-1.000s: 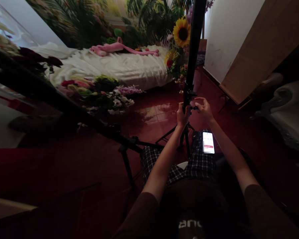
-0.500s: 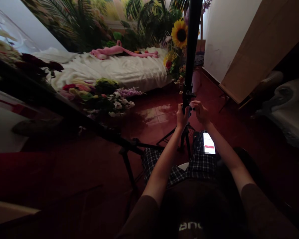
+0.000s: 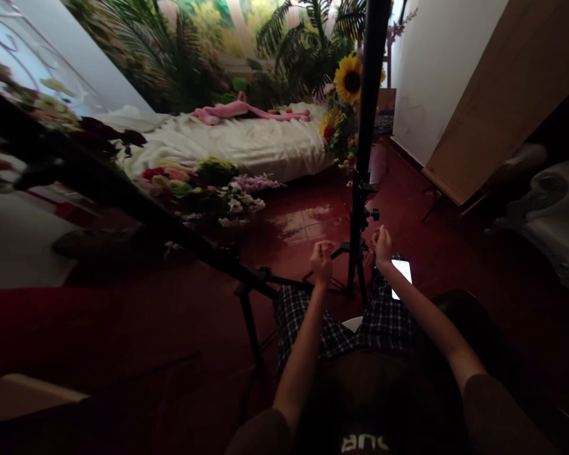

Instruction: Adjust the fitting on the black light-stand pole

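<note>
A black upright stand [image 3: 368, 101] with clamp knobs [image 3: 372, 215] and spread tripod legs rises in front of my knees. My left hand [image 3: 321, 260] is in the air left of the pole, apart from it, fingers loosely bent and nothing seen in them. Just right of the pole, below the knobs, my right hand [image 3: 382, 246] hovers with loosely bent fingers, also holding nothing visible. A phone with a lit screen [image 3: 401, 279] lies on my right thigh, on checked trousers [image 3: 389, 316], below my right forearm.
A second black stand [image 3: 156, 221] slants across the left side. Beyond are a white-draped bed [image 3: 265, 145] with a pink plush toy [image 3: 227, 112], artificial flowers [image 3: 218, 189] and a sunflower [image 3: 349, 78]. A wooden board [image 3: 474, 120] leans at right, near an ornate pale chair [image 3: 564, 208].
Both hands have come off the stand's clamp and moved down toward me, the left one also leftward. The view has shifted slightly. The phone's screen now looks plain white.
</note>
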The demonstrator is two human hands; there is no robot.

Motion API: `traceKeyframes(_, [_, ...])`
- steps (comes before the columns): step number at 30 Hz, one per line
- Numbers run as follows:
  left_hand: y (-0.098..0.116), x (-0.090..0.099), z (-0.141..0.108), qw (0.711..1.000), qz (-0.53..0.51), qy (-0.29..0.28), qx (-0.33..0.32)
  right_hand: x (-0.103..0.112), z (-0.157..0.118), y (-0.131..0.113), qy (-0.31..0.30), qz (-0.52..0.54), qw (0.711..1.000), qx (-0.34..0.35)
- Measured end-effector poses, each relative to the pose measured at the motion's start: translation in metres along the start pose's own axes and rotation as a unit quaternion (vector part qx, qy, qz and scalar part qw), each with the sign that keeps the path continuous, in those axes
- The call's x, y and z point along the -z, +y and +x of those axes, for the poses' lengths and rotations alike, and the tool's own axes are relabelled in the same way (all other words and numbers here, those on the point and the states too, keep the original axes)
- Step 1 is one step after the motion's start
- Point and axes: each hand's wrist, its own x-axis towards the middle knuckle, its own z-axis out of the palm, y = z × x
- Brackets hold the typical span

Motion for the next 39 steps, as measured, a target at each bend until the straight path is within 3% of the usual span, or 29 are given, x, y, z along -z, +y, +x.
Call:
traceKeyframes(4, [-0.015,0.095,-0.016,0.975,0.074,0.209,0.021,-0.017,-0.023,0.010,0.016,0.052,0.997,-0.048])
traceKeyframes(8, [0.000,0.174,0.012,0.913,0.118,0.390,-0.022,-0.056,-0.037,-0.001,-0.018,0.107,0.991,-0.084])
traceKeyframes(10, [0.014,0.199,0.036,0.903,0.094,0.413,-0.071,-0.082,-0.046,-0.008,-0.044,0.129,0.985,-0.109])
traceKeyframes(12, [0.027,0.212,0.059,0.914,0.083,0.378,-0.121,-0.111,-0.057,-0.014,-0.089,0.148,0.973,-0.152])
traceKeyframes(15, [0.038,0.218,0.084,0.954,0.093,0.255,-0.127,-0.155,-0.079,-0.024,-0.206,0.167,0.927,-0.267])
traceKeyframes(17, [0.038,0.216,0.092,0.969,0.098,0.199,-0.108,-0.183,-0.093,-0.030,-0.322,0.162,0.859,-0.364])
traceKeyframes(20, [0.029,0.213,0.098,0.960,0.116,0.236,-0.092,-0.217,-0.112,-0.035,-0.453,0.176,0.740,-0.465])
traceKeyframes(22, [0.022,0.211,0.100,0.950,0.130,0.270,-0.087,-0.233,-0.118,-0.035,-0.462,0.229,0.705,-0.487])
traceKeyframes(27, [0.024,0.208,0.099,0.949,0.126,0.280,-0.078,-0.245,-0.112,-0.034,-0.424,0.270,0.716,-0.483])
traceKeyframes(33, [0.043,0.204,0.091,0.948,0.127,0.283,-0.074,-0.246,-0.092,-0.034,-0.515,0.128,0.752,-0.390])
traceKeyframes(36, [0.044,0.204,0.090,0.950,0.129,0.273,-0.080,-0.248,-0.085,-0.031,-0.555,-0.040,0.792,-0.252])
traceKeyframes(39, [0.041,0.206,0.089,0.954,0.128,0.254,-0.096,-0.245,-0.076,-0.030,-0.546,-0.202,0.813,0.003])
